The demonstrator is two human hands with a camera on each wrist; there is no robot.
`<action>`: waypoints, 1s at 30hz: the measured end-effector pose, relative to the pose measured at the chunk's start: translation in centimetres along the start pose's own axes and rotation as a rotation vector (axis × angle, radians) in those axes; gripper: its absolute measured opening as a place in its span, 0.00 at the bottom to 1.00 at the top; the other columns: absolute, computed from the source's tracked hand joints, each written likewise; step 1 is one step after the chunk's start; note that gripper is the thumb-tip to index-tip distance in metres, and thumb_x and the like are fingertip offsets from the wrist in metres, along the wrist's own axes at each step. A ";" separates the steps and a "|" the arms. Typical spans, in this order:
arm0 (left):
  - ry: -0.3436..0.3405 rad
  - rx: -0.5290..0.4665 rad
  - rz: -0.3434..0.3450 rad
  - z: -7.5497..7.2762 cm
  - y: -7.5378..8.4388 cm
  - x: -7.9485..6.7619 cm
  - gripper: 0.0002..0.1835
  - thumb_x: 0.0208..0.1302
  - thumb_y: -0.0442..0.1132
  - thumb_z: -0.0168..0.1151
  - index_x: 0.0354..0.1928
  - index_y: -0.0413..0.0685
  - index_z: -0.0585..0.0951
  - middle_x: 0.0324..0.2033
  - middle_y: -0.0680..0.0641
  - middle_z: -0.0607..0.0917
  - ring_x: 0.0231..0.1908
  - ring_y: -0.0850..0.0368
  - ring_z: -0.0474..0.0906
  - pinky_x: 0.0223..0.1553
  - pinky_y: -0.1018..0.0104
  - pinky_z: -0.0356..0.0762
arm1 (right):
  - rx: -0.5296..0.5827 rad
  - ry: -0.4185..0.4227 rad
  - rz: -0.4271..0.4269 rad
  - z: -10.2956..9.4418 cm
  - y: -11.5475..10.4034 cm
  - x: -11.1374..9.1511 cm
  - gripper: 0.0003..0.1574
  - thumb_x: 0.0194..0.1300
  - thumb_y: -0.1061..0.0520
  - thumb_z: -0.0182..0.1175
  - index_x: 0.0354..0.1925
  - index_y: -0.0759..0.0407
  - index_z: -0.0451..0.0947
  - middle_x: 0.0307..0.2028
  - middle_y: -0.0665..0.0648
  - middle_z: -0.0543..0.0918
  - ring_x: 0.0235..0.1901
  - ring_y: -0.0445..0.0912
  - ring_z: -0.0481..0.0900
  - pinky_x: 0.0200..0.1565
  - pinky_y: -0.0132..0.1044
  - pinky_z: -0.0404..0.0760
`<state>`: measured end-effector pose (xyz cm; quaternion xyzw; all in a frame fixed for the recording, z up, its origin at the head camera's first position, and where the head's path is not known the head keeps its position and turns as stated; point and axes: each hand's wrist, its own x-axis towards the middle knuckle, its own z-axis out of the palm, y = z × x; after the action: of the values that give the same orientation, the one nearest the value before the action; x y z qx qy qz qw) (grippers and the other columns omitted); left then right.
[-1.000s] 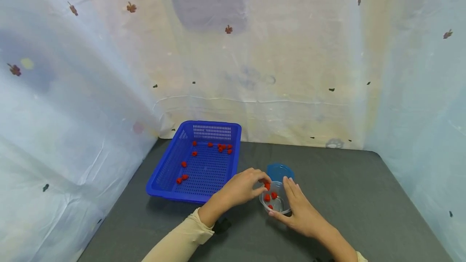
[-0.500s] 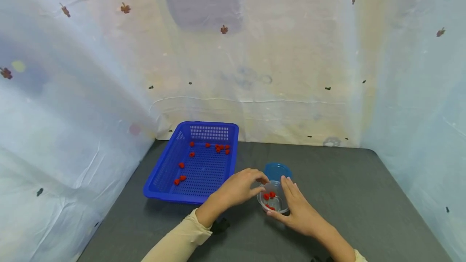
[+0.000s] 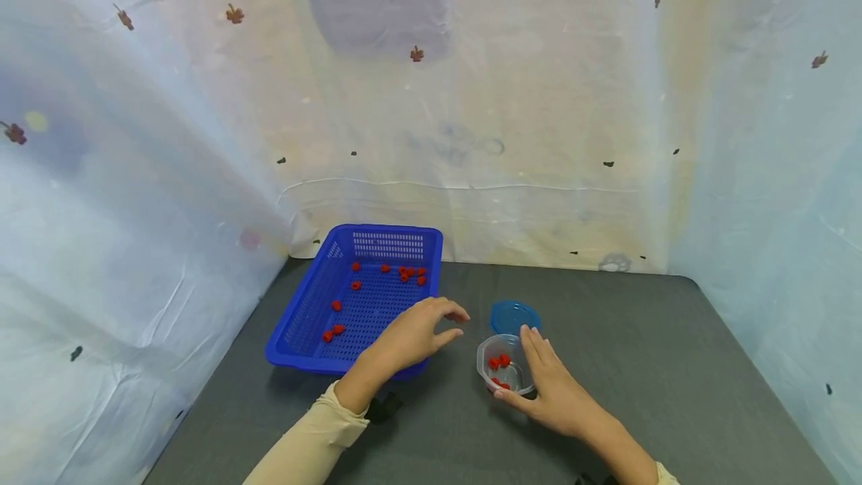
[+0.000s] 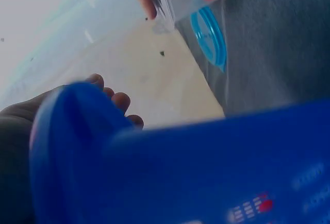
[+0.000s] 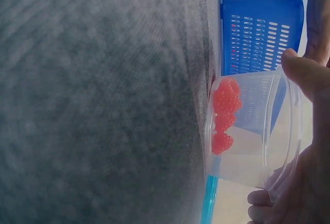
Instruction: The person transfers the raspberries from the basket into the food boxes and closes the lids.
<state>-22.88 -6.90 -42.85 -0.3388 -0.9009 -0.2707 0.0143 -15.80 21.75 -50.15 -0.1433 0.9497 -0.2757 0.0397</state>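
Note:
My right hand point(image 3: 559, 395) holds a clear plastic tub point(image 5: 247, 165) by its rim, thumb at the near side and fingers along the far right side. Several red raspberries point(image 5: 227, 100) lie on the tub's bottom. My left hand point(image 3: 411, 331), with nothing in its loosely bent fingers, hovers over the right edge of a blue plastic basket point(image 3: 291, 331). Several more raspberries point(image 3: 338, 329) are scattered inside that basket. In the left wrist view the basket's wall hides part of the left hand.
A round blue lid point(image 3: 515, 316) lies on the dark grey table point(image 3: 640, 365) just behind the tub. A pale patterned sheet point(image 3: 512, 111) hangs behind the table and along both sides.
My left hand let a raspberry drop into the tub, then moved left towards the basket. My right hand has stayed on the tub.

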 end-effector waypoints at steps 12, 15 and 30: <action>0.073 -0.068 -0.104 -2.8 -2.8 -1.9 0.15 0.75 0.40 0.70 0.60 0.51 0.85 0.54 0.51 0.89 0.58 0.53 0.84 0.63 0.50 0.81 | 0.023 -0.004 -0.005 0.2 0.0 -0.1 0.80 0.63 0.16 0.63 0.87 0.62 0.41 0.86 0.66 0.45 0.83 0.70 0.43 0.75 0.74 0.55; 0.090 -0.069 -0.134 -3.1 -3.8 -2.4 0.15 0.74 0.40 0.71 0.60 0.51 0.85 0.55 0.51 0.88 0.58 0.53 0.84 0.63 0.51 0.82 | 0.023 -0.008 -0.005 0.3 0.1 -0.1 0.81 0.62 0.15 0.62 0.87 0.62 0.40 0.86 0.66 0.45 0.83 0.69 0.43 0.76 0.73 0.54; 0.126 -0.049 -0.242 -5.1 -8.1 -4.6 0.18 0.73 0.37 0.72 0.61 0.43 0.84 0.56 0.44 0.87 0.57 0.45 0.85 0.60 0.46 0.83 | 0.015 0.006 -0.027 0.2 0.1 0.0 0.80 0.63 0.16 0.62 0.86 0.65 0.42 0.86 0.67 0.46 0.83 0.70 0.45 0.76 0.72 0.54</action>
<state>-25.11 -17.24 -43.37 -0.2104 -0.9256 -0.3132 0.0297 -15.78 21.70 -50.35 -0.1551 0.9456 -0.2839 0.0343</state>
